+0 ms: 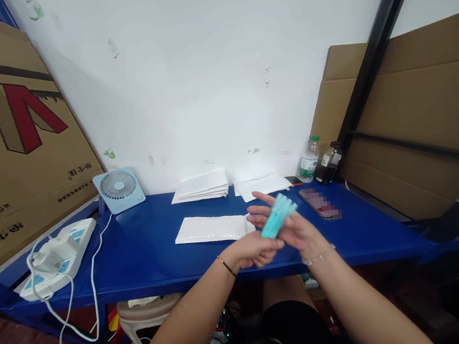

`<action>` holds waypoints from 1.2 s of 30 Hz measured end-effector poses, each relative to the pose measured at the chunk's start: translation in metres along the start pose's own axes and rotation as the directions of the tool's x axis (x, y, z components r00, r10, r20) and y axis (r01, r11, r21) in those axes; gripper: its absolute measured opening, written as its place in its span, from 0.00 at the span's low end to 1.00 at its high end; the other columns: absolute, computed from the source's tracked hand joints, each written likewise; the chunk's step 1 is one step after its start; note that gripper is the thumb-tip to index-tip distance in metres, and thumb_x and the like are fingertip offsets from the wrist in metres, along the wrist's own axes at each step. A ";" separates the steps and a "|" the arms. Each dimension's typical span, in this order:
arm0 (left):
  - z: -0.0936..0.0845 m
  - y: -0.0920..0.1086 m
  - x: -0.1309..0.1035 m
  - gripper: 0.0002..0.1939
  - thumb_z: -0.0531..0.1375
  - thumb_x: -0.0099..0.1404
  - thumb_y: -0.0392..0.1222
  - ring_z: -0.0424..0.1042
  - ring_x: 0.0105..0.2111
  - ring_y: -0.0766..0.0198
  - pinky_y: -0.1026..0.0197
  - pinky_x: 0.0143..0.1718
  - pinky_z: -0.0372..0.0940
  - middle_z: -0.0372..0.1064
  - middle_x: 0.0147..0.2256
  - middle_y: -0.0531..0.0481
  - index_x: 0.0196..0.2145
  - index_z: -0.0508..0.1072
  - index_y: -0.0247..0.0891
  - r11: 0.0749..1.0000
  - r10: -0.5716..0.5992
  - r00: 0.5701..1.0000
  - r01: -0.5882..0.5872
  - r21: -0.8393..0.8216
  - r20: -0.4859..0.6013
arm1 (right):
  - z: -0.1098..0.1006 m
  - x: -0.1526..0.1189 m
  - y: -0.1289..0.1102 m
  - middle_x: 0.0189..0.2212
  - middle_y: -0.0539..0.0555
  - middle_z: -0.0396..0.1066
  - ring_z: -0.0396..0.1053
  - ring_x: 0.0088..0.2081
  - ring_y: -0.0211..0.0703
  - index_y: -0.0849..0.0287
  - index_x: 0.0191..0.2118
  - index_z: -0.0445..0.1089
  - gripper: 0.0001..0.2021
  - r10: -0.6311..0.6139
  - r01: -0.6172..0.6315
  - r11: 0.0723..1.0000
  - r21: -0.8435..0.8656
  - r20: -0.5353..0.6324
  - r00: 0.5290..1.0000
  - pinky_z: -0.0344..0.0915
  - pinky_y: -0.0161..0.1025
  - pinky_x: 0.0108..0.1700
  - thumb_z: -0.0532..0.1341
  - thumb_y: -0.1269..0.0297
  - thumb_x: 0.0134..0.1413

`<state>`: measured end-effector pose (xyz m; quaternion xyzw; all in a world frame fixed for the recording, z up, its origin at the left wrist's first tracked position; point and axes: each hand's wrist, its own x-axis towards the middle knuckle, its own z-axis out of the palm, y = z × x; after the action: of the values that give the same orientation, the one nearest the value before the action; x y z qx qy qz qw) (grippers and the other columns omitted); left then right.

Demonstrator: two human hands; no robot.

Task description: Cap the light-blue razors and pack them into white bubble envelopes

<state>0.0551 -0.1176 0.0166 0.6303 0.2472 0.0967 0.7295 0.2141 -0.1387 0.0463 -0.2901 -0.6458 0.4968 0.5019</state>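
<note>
My left hand (259,249) is closed around the lower end of a turquoise bundle (277,216), which looks like several slim sticks side by side; blur hides their exact kind. The bundle tilts up to the right above the desk's front part. Behind and beside it, my right hand (297,230) has its fingers stretched out and apart, with the palm close to the bundle. Whether the right palm touches it is hard to make out. Under the right fingertips, farther back, lies a white padded envelope (211,228) on the blue desk (148,260).
Along the wall lie a stack of white envelopes (200,186) and more envelopes (262,184). On the right are a phone (317,203), a green-capped bottle (309,161) and a dark bottle (329,164). A fan (119,188) and corded power strip (62,259) stand left, near cardboard (17,181).
</note>
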 end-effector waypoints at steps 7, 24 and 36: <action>0.003 0.005 -0.023 0.32 0.65 0.47 0.61 0.68 0.35 0.60 0.57 0.37 0.64 0.69 0.34 0.48 0.44 0.68 0.37 0.838 0.245 0.969 -0.208 0.504 -0.007 | 0.020 -0.009 -0.006 0.11 0.37 0.45 0.41 0.12 0.28 0.54 0.29 0.62 0.10 -0.030 0.105 0.900 0.422 -0.181 0.983 0.56 0.30 0.19 0.64 0.58 0.50; -0.130 0.009 -0.032 0.37 0.66 0.39 0.55 0.65 0.46 0.47 0.55 0.44 0.61 0.67 0.43 0.43 0.47 0.68 0.38 0.250 0.195 0.933 0.251 0.935 -0.303 | -0.019 0.011 0.021 0.17 0.43 0.63 0.59 0.16 0.32 0.56 0.32 0.62 0.12 -0.083 0.154 0.986 0.071 -0.590 0.803 0.66 0.35 0.25 0.65 0.58 0.48; -0.078 0.041 -0.038 0.29 0.65 0.47 0.44 0.68 0.38 0.57 0.58 0.39 0.63 0.65 0.40 0.49 0.46 0.62 0.38 0.673 0.424 0.892 -0.196 0.713 -0.155 | 0.002 0.057 -0.033 0.17 0.40 0.59 0.56 0.16 0.29 0.54 0.29 0.60 0.13 -0.108 0.317 0.883 0.347 -0.506 0.856 0.65 0.32 0.26 0.67 0.59 0.47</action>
<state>-0.0083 -0.0596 0.0587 0.8626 0.2632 0.2205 0.3715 0.1973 -0.1008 0.0976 -0.2129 -0.4108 0.4776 0.7469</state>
